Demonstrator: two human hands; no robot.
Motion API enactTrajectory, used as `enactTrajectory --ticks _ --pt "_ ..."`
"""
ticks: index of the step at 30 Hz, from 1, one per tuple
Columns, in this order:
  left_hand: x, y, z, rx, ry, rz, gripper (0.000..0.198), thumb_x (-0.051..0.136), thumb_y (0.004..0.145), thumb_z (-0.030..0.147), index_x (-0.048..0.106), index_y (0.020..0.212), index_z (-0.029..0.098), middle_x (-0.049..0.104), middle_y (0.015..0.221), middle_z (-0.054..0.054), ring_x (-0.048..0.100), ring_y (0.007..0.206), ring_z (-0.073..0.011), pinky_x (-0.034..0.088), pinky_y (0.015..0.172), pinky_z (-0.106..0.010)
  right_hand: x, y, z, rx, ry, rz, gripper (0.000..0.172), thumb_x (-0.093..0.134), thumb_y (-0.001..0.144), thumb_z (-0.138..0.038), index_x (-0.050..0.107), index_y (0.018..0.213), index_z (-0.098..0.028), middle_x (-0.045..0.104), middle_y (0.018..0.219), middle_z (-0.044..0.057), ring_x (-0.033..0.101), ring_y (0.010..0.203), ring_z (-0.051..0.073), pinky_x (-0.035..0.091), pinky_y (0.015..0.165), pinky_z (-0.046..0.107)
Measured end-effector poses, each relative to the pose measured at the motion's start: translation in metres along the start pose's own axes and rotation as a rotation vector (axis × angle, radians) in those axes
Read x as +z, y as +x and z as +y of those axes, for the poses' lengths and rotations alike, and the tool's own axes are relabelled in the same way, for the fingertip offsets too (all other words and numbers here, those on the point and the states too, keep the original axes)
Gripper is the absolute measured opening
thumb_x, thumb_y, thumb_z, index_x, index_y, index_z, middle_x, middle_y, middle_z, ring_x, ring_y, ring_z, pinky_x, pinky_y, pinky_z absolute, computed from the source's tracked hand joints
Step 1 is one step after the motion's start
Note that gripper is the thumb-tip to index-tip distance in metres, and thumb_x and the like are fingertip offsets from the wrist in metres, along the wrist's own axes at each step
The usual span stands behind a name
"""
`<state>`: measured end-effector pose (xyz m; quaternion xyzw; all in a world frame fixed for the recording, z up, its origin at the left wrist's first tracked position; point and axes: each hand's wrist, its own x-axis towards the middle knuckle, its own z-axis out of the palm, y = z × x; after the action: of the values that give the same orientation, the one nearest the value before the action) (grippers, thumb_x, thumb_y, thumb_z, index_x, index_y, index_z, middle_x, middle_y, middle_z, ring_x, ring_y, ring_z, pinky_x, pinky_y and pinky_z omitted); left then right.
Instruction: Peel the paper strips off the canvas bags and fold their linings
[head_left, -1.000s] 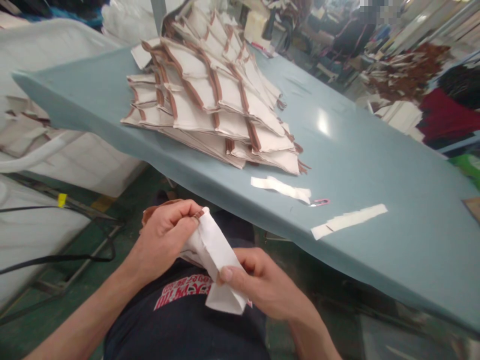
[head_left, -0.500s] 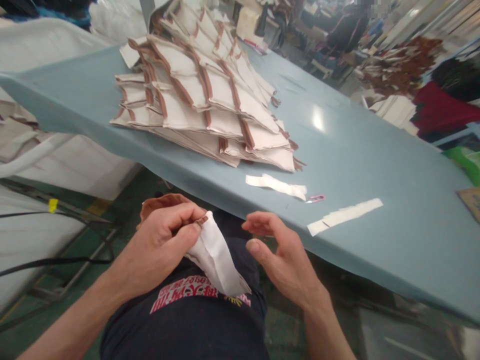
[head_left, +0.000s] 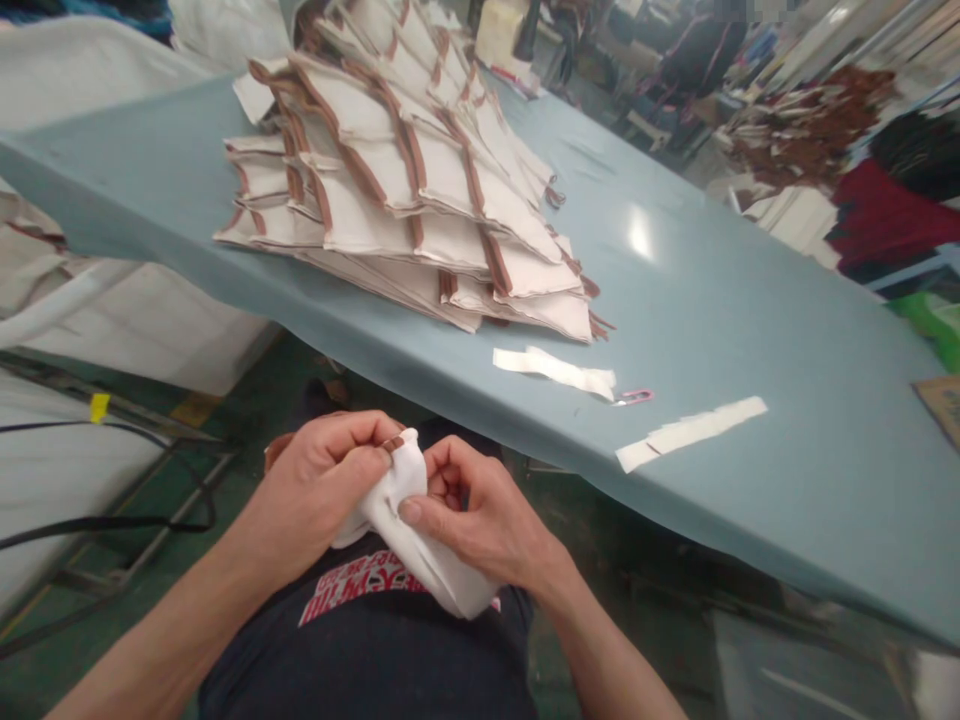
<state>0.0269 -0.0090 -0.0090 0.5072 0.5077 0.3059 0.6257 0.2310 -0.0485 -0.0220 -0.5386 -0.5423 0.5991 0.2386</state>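
The right hand [head_left: 480, 515], open half a second ago, now pinches the white, brown-trimmed fabric piece [head_left: 420, 555] beside the left hand [head_left: 319, 490], both grips clamped on it over the lap, below the blue-grey table [head_left: 712, 300].

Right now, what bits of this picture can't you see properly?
Head view:
Small white cloth piece with brown trim: its top end is covered by the left hand and right hand gripping it.
Tall stack of cream, brown-edged cloth pieces: cut off by the top edge.
Tiny pink object on the blue-grey table: too small to identify.
Far workshop: blurred.
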Motion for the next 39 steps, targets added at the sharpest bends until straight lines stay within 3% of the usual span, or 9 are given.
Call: enactTrajectory --ticks 7,11,14,18,23,29,33,37,39 --pt "0.0 -0.003 -0.001 0.08 0.119 -0.007 0.027 0.066 0.087 0.039 0.077 0.071 0.02 0.073 0.075 0.0 0.06 0.063 -0.0154 0.046 0.058 -0.024 -0.017 -0.019 0.026 0.073 0.031 -0.049 0.036 0.09 0.088 -0.035 0.064 0.111 -0.025 0.07 0.081 -0.007 0.061 0.069 0.014 0.048 0.068 0.029" --pt "0.0 -0.007 -0.002 0.128 0.196 -0.022 0.031 0.063 0.095 0.04 0.078 0.076 0.021 0.076 0.078 0.001 0.064 0.069 -0.017 0.049 0.063 -0.025 -0.038 -0.019 0.019 -0.138 -0.002 0.209 0.035 0.089 0.094 -0.048 0.069 0.11 -0.023 0.082 0.103 0.004 0.075 0.095 0.021 0.061 0.091 0.037" --pt "0.003 -0.007 0.008 0.156 0.231 -0.048 0.029 0.062 0.093 0.039 0.078 0.076 0.022 0.076 0.078 0.001 0.067 0.07 -0.0176 0.051 0.062 -0.024 -0.037 -0.01 0.001 -0.325 -0.094 0.284 0.042 0.087 0.096 -0.056 0.073 0.12 -0.024 0.084 0.12 0.008 0.078 0.112 0.027 0.061 0.105 0.043" --pt "0.004 -0.008 0.021 0.167 0.235 -0.072 0.027 0.063 0.086 0.037 0.078 0.07 0.021 0.069 0.07 0.001 0.062 0.062 -0.0163 0.049 0.055 -0.023 -0.019 0.006 -0.012 -0.435 -0.257 0.202 0.048 0.091 0.095 -0.054 0.073 0.129 -0.025 0.083 0.129 0.009 0.078 0.12 0.029 0.06 0.107 0.044" --pt "-0.005 -0.015 0.015 0.078 0.171 -0.057 0.028 0.066 0.088 0.039 0.078 0.072 0.021 0.068 0.071 0.001 0.055 0.06 -0.0139 0.042 0.052 -0.022 -0.011 0.01 0.008 -0.387 -0.387 0.044 0.065 0.1 0.085 -0.046 0.071 0.139 -0.024 0.082 0.138 0.012 0.076 0.127 0.033 0.058 0.113 0.051" --pt "-0.003 -0.015 0.004 0.102 0.23 -0.057 0.028 0.065 0.091 0.04 0.082 0.081 0.021 0.074 0.073 0.001 0.058 0.061 -0.0149 0.044 0.055 -0.022 -0.022 -0.007 0.007 -0.401 -0.253 0.128 0.074 0.089 0.095 -0.051 0.06 0.157 -0.021 0.073 0.158 0.017 0.07 0.148 0.034 0.055 0.125 0.052" --pt "-0.001 -0.013 0.005 0.136 0.256 -0.075 0.028 0.063 0.093 0.038 0.083 0.08 0.021 0.075 0.076 0.001 0.063 0.066 -0.0158 0.048 0.058 -0.022 -0.016 0.002 -0.003 -0.524 -0.251 0.192 0.055 0.084 0.1 -0.051 0.068 0.146 -0.025 0.081 0.145 0.013 0.077 0.135 0.032 0.06 0.117 0.047" --pt "-0.003 -0.016 0.011 0.116 0.219 -0.095 0.027 0.067 0.093 0.04 0.081 0.079 0.021 0.069 0.073 0.002 0.057 0.063 -0.0151 0.047 0.057 -0.023 -0.014 0.024 0.003 -0.624 -0.245 0.099 0.038 0.09 0.096 -0.057 0.076 0.116 -0.028 0.086 0.122 0.009 0.079 0.129 0.033 0.06 0.116 0.049" --pt "-0.004 -0.018 0.013 0.127 0.216 -0.1 0.027 0.068 0.092 0.039 0.08 0.075 0.022 0.069 0.074 0.001 0.059 0.067 -0.0163 0.047 0.058 -0.023 -0.017 0.032 0.003 -0.675 -0.239 0.045 0.043 0.094 0.09 -0.064 0.071 0.1 -0.028 0.087 0.112 0.008 0.077 0.132 0.035 0.056 0.123 0.053"
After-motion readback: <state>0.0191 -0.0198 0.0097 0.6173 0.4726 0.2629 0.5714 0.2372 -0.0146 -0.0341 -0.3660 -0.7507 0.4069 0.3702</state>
